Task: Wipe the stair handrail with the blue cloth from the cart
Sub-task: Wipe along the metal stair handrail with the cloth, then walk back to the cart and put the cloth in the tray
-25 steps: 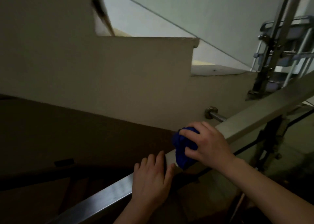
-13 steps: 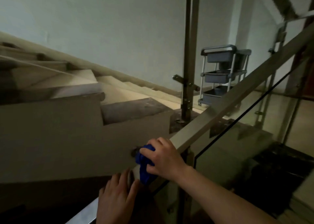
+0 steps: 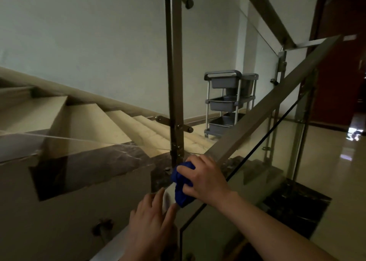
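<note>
A flat metal handrail point(image 3: 263, 116) slopes from the lower left up to the upper right. My right hand point(image 3: 206, 179) grips a bunched blue cloth point(image 3: 181, 185) and holds it against the rail. Just below it, my left hand point(image 3: 152, 225) rests on the rail with its fingers straight, close to the cloth. The part of the rail under both hands is hidden.
A grey three-tier cart point(image 3: 227, 102) stands on the landing behind the rail. A steel post point(image 3: 174, 72) rises left of my hands. Glass panels point(image 3: 247, 191) hang under the rail. Stone stairs point(image 3: 89, 122) climb at the left, and a dark red door point(image 3: 340, 62) is at the right.
The view has lifted from the stair wall to the landing and cart. Both hands stay on the rail, the right still holding the cloth.
</note>
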